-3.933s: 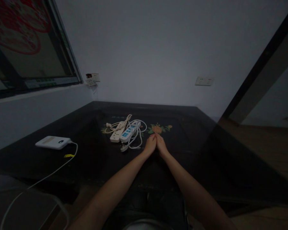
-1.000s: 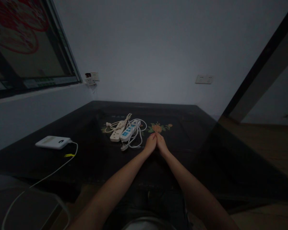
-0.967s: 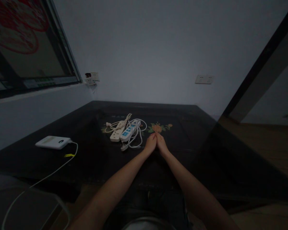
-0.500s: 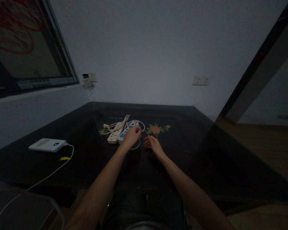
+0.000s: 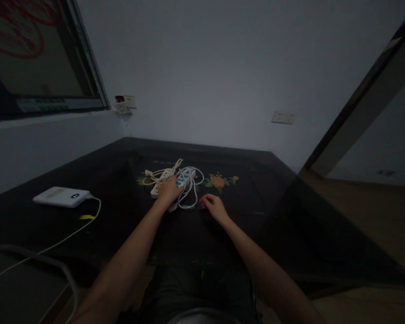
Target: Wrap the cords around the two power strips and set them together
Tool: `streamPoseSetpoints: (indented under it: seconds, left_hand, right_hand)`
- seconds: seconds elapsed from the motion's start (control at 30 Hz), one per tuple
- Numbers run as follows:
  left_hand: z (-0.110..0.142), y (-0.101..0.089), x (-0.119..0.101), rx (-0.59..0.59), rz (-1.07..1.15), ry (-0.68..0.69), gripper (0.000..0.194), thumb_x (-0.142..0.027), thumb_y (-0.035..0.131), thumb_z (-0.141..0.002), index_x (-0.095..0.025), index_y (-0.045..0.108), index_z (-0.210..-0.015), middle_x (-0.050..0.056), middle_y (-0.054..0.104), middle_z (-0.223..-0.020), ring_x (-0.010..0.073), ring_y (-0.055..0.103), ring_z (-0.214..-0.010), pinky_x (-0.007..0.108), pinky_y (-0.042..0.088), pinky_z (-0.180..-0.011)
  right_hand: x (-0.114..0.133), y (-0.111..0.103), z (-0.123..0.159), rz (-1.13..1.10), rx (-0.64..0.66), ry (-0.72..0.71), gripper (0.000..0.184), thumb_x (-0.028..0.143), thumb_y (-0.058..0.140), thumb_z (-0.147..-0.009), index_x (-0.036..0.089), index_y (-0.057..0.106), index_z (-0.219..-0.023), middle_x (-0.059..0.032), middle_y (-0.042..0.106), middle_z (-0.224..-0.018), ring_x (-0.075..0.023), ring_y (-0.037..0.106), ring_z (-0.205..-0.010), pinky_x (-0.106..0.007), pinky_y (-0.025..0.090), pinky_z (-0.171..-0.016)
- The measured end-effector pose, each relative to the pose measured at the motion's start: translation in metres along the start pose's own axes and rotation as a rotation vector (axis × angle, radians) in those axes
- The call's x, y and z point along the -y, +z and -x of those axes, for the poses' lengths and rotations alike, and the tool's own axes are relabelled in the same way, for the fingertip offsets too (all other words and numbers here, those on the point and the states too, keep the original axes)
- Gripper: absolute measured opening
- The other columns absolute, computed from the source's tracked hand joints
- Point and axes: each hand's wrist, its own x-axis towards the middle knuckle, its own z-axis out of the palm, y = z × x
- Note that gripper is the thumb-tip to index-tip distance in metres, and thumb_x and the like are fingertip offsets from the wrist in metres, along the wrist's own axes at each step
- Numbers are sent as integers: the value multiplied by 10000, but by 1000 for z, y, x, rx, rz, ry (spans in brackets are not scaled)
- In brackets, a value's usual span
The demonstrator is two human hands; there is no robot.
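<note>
Your L hand [image 5: 169, 191] hides pts of beige pwr strip [image 5: 155, 191] & blue-faced pwr strip [image 5: 181, 181], grip unclear; window [image 5: 47, 67] cut off @ 10 o'clock.

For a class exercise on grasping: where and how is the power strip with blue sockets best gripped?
Probably across the narrow body of the blue-socketed power strip, toward its near end, from above: it lies long and low, the cream power strip sits close on its left, and the white cord loops over its far part and right side. The left hand covers that near end.
</note>
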Motion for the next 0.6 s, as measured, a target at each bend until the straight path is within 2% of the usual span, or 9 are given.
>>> streamPoseSetpoints:
  seconds: [0.13,0.23,0.33,0.47,0.6]
  left_hand:
    - [-2,4,-4,2,-46,5,633,-472,563,-798,-157,477,-1341,210,595,-1232,398,497,-1189,510,351,-986]
    - [-3,5,-2,27,-23,25,584,-463,565,-796,-138,538,-1281,209,594,-1216,371,525,-1162,459,374,-983]
    - [-3,6,-1,54,11,51,588,-413,594,-780,-137,526,-1295,197,584,-1227,331,542,-1154,390,399,-968]
    - [-2,9,-5,80,71,68,654,-345,637,-740,-129,482,-1338,191,564,-1248,295,567,-1125,337,423,-935]
    - [-1,12,-6,79,134,86,658,-299,656,-714,-105,494,-1322,181,596,-1205,286,581,-1099,331,433,-928]
  right_hand:
    - [3,2,2,65,6,-33,193,280,504,-822,188,639,-719,2,607,-627,-150,583,-596,-267,454,-601]
    - [10,4,8,112,2,-79,147,254,523,-813,195,650,-771,-9,619,-698,-165,580,-665,-279,445,-641]
    - [21,9,17,198,37,-183,124,182,559,-786,206,658,-855,-28,631,-833,-186,578,-794,-306,450,-736]
    - [35,19,27,401,122,-389,282,120,575,-792,218,627,-1052,-64,626,-1049,-220,533,-1036,-365,426,-919]
    - [37,30,28,589,209,-409,465,190,653,-792,202,539,-1242,-101,569,-1228,-249,489,-1145,-385,420,-972]
